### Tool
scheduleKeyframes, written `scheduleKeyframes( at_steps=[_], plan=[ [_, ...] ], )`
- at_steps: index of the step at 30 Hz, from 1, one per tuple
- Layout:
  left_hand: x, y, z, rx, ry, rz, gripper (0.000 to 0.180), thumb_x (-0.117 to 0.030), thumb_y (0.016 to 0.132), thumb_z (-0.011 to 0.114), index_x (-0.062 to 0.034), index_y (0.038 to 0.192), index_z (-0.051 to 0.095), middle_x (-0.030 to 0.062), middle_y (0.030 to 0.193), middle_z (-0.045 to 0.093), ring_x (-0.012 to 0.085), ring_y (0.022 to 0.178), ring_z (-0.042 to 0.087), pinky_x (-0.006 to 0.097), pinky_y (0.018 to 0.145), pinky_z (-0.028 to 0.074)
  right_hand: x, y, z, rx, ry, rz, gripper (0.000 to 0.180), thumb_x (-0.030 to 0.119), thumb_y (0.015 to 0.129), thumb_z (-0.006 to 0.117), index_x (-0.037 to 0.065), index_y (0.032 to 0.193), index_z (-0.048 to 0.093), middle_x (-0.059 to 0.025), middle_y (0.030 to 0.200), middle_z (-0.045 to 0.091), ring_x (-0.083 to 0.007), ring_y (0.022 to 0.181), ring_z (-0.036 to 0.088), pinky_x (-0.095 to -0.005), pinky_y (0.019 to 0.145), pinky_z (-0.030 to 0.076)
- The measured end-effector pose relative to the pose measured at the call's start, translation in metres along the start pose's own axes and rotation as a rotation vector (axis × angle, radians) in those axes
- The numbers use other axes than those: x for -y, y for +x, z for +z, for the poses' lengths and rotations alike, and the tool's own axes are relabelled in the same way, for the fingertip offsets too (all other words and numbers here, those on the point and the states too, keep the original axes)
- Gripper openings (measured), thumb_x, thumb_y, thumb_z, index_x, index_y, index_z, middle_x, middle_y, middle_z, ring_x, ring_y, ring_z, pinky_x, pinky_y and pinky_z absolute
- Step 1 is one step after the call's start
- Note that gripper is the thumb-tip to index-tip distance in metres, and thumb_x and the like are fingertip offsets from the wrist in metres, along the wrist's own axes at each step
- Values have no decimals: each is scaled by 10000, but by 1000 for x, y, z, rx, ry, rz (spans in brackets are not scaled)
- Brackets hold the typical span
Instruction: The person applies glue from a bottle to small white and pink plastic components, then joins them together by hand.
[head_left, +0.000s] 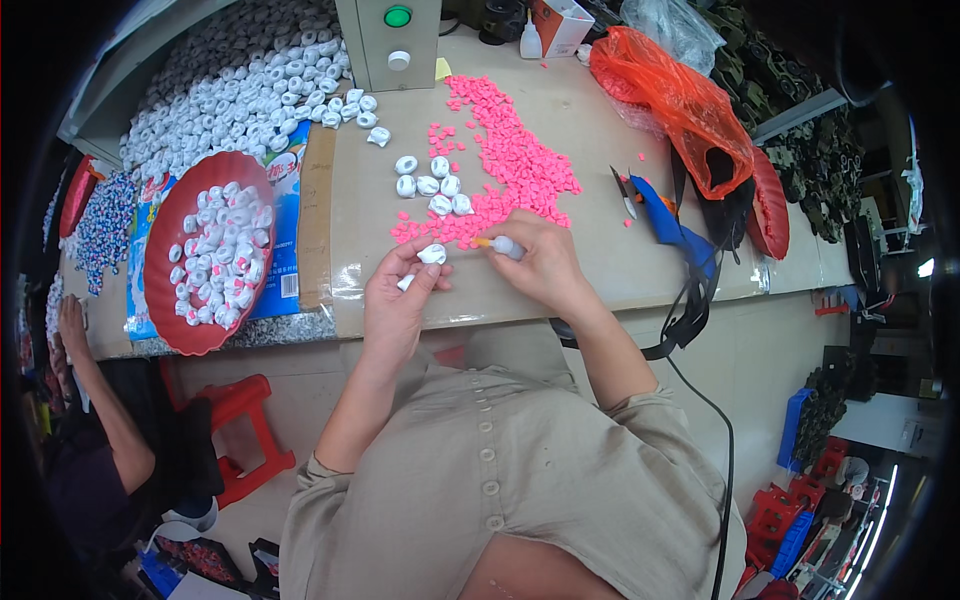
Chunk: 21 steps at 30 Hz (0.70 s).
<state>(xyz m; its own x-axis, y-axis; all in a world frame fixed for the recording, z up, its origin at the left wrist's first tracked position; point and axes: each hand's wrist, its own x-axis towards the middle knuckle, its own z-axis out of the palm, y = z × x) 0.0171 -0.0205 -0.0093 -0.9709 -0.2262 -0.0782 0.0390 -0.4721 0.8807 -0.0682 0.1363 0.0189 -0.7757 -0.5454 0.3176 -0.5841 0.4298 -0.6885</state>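
Note:
Between the thumb and fingers of my left hand (393,300) is a small white round piece (432,254) with dark markings. A second white piece (405,283) shows lower down against the same hand. My right hand (545,262) grips a small translucent glue bottle (507,247), its yellow-orange tip pointing left toward the held piece, with a short gap between them. Beyond both hands a few white pieces (428,186) stand grouped on the table. Next to them spreads a long heap of small pink pieces (515,150), its near end just past my fingers.
At left stands a red scalloped tray (163,300) of white pieces, some with pink parts; a large white pile (250,85) lies behind it. A grey box (372,50) with a green button is at the back. Scissors (625,195) and a red bag (660,90) lie right. A co-worker's arm (105,400) reaches in.

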Motion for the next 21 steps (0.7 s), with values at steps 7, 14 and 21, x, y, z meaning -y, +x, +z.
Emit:
scheduleKeyframes(
  at_steps=[7,14,21],
  plan=[
    [0,0,-3,-76,-159,27,303,-21,795,525,17,1084,445,71,873,536,138,769,533,259,678,448,10,5,8,66,-51,33,176,103,629,607,94,804,621,-62,739,577,-234,657,564,-330,552,435],
    [1,0,-4,-86,-187,47,314,-24,795,527,16,1093,439,72,874,534,143,779,535,259,686,448,14,7,17,74,-238,99,146,137,653,624,83,789,621,-67,729,583,-237,660,569,-331,570,441],
    [2,0,-2,-27,-19,31,303,-23,798,520,20,1093,460,61,853,549,125,773,546,248,701,455,8,5,12,-2,-18,119,156,161,679,644,59,794,620,-67,677,557,-209,599,547,-288,535,421]
  ],
)
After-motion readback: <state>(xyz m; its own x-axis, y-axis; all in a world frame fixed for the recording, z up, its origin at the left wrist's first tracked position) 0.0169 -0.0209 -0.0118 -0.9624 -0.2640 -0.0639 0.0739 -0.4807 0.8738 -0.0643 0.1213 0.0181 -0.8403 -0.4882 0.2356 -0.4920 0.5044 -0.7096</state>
